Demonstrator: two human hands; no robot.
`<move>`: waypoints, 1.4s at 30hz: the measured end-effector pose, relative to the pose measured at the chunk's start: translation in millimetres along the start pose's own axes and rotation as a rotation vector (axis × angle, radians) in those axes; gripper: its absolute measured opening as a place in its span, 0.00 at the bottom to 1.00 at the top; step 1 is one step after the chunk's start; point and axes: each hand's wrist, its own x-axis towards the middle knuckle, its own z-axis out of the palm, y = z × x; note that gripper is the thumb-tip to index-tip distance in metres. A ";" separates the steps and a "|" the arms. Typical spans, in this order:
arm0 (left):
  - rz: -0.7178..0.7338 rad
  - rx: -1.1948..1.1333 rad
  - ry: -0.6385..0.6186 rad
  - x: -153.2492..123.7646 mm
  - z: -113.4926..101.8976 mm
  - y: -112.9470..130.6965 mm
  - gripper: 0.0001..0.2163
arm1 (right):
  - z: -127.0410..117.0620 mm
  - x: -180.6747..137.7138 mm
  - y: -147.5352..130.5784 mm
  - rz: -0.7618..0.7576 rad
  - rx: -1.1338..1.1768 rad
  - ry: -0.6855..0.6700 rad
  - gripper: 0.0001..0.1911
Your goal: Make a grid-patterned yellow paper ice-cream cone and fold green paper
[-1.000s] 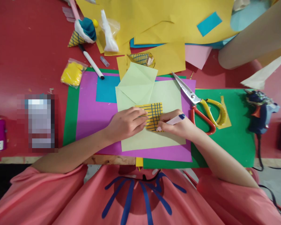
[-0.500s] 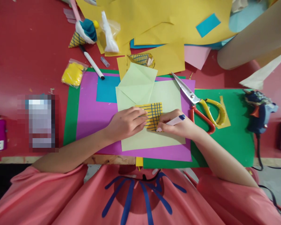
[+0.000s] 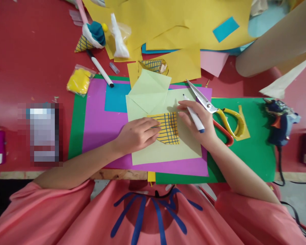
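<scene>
Red bench (image 3: 28, 51), cluttered with craft paper: green sheet (image 3: 255, 160) at the near edge, purple sheet (image 3: 99, 129) on top of it, pale green paper (image 3: 168, 153) on top of that. Yellow grid piece (image 3: 169, 131) lies flat on the pale green paper, roughly mid-stack. Left hand (image 3: 137, 134) is palm down, fingertips pressing the grid piece's left edge; grip not closed on anything, just pinning. Right hand (image 3: 201, 126) is just right of the grid piece and clear of it, grip closed around a white marker (image 3: 193, 114), dark tip pointing away from the person, blue end at the palm side. Scissors (image 3: 214, 110) lie just beside the right hand, blades partly under its fingers, handles on the green sheet. Glue gun (image 3: 280, 122) is at the far right, well apart. Blue square (image 3: 116, 97) sits on the purple sheet, left of the folded paper. Second marker (image 3: 99, 68) and yellow sheets (image 3: 168, 20) are further back. Another person's arm (image 3: 275, 44) is in the top right corner.
</scene>
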 end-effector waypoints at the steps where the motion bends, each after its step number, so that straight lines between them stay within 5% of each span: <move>1: 0.000 0.002 0.001 0.0 0.0 0.0 0.08 | 1.1 0.3 0.7 -0.024 -0.036 -0.035 0.14; 10: 0.045 0.049 0.006 0.7 -0.2 0.5 0.09 | 7.1 -0.5 4.6 -0.029 -0.058 -0.060 0.19; 23: 0.018 0.015 -0.025 0.9 0.9 -0.5 0.10 | -3.4 1.0 4.7 -0.031 -0.067 0.181 0.09; 29: 0.014 0.015 -0.035 0.7 1.2 0.0 0.10 | 7.7 2.6 -1.4 0.124 0.479 -0.059 0.21; 42: -0.022 -0.018 -0.043 2.0 0.4 0.8 0.10 | 11.8 11.3 -2.6 0.185 0.226 -0.073 0.14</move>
